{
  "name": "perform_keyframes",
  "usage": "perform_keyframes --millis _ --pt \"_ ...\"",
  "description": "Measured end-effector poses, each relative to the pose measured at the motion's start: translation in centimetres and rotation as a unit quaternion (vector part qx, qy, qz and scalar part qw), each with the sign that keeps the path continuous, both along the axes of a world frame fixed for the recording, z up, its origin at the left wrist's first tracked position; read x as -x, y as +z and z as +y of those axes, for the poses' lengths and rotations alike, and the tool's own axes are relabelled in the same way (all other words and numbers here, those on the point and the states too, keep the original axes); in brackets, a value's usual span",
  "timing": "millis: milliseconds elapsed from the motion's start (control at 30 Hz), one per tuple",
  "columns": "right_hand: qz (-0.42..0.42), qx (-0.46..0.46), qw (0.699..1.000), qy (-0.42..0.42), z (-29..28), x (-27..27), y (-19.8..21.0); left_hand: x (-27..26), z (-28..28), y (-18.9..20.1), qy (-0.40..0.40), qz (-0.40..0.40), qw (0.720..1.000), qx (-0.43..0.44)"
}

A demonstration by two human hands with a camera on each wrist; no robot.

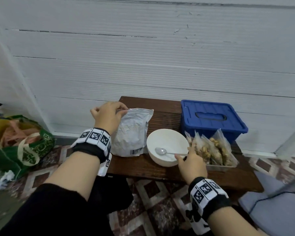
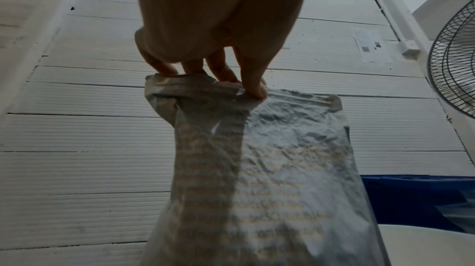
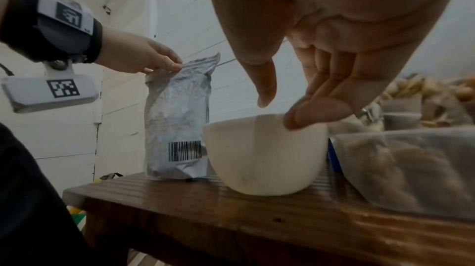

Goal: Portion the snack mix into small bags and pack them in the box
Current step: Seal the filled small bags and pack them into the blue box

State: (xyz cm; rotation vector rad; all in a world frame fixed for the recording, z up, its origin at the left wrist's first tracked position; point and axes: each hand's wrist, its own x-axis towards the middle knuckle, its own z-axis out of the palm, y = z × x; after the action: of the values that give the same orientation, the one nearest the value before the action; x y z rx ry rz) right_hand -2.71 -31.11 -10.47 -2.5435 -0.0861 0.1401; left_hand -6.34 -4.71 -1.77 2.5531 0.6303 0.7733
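A silver foil snack pouch (image 1: 132, 132) stands upright on the left part of a small dark wooden table (image 1: 143, 169), a barcode near its bottom edge. The left hand (image 1: 107, 116) pinches the pouch's top left corner, fingertips (image 2: 253, 89) and thumb curled over the crumpled seal. Just right of the pouch sits a white bowl (image 1: 167, 142) with a metal spoon (image 1: 162, 151) lying inside, its handle pointing right across the rim. The right hand (image 1: 192, 161) hovers at the bowl's near right rim, fingers loosely bent and apart; the wrist view shows a fingertip (image 3: 316, 114) at the rim, and whether it touches the spoon handle cannot be told. Right of the bowl, several clear small bags (image 1: 211, 149) filled with snack mix stand together in a shallow clear tray (image 1: 218, 167). Behind them, at the far right of the table, is a blue plastic box (image 1: 211, 120) with its lid on. A green shopping bag (image 1: 22, 147) lies on the patterned floor to the left.
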Motion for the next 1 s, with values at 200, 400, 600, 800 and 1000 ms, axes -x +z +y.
perform_keyframes --millis 200,400,600,800,1000 --pt "0.032 -0.065 0.997 -0.033 0.7 0.3 -0.4 -0.8 0.0 -0.1 -0.003 -0.001 1.0 0.027" --pt "0.049 -0.077 0.994 -0.058 1.8 -0.5 -0.5 -1.6 0.5 -0.1 -0.009 -0.008 0.999 0.036" --pt "0.051 -0.06 0.995 -0.055 2.7 -1.6 -0.5 -2.9 2.2 0.0 0.002 -0.006 0.999 0.037" --pt "0.05 -0.06 0.997 -0.018 3.6 -3.1 -0.3 -5.1 4.5 0.6 0.017 -0.009 0.999 0.043" --pt "0.049 -0.084 0.995 0.018 6.4 -5.2 0.7 -9.6 7.0 1.6 -0.002 -0.015 0.998 0.062"
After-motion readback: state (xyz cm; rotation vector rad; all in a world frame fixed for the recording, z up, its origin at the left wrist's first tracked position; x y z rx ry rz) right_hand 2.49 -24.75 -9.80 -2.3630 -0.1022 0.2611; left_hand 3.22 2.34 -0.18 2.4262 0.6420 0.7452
